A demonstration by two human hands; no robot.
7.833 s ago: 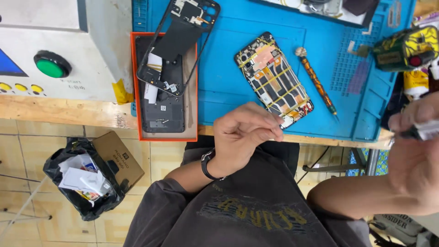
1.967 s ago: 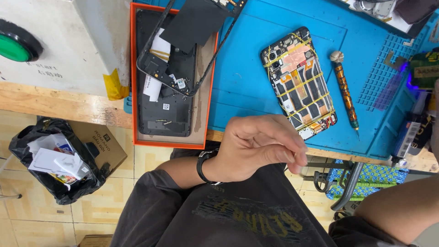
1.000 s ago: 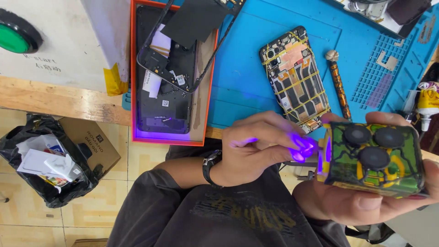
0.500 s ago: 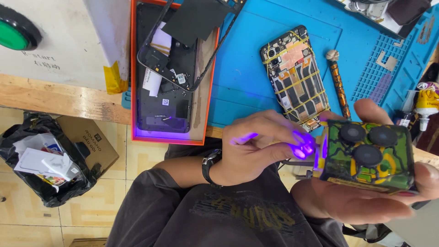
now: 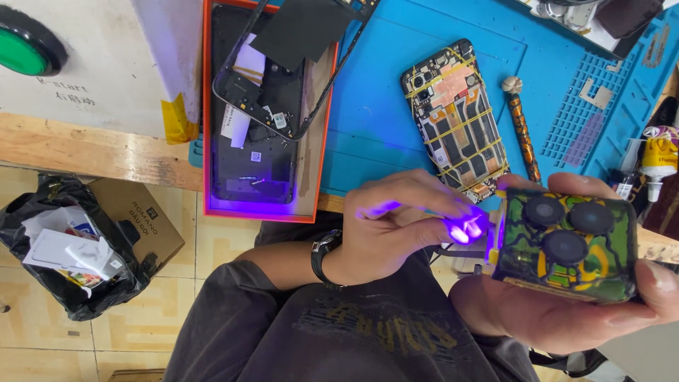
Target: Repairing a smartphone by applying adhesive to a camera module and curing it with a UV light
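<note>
You held a boxy green-and-yellow camouflage lamp (image 5: pixel 566 244) with three round dark buttons, tilted in your right hand (image 5: pixel 559 304), its violet beam lighting your left hand's (image 5: pixel 396 233) fingertips (image 5: pixel 463 228).

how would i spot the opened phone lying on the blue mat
Start from the blue work mat on the bench. Near its front edge, just beyond the left hand, lies the opened phone, back cover off. Yellow strips criss-cross its dark insides, unlike the slim brown screwdriver beside it.

The right hand (image 5: pixel 566 311) grips a green-and-yellow box-shaped lamp (image 5: pixel 566 244). Just left of it, the left hand (image 5: pixel 396 233) pinches something small. Beyond lies an opened black phone (image 5: pixel 456 117); farther left, an orange-rimmed tray (image 5: pixel 206 141).
</note>
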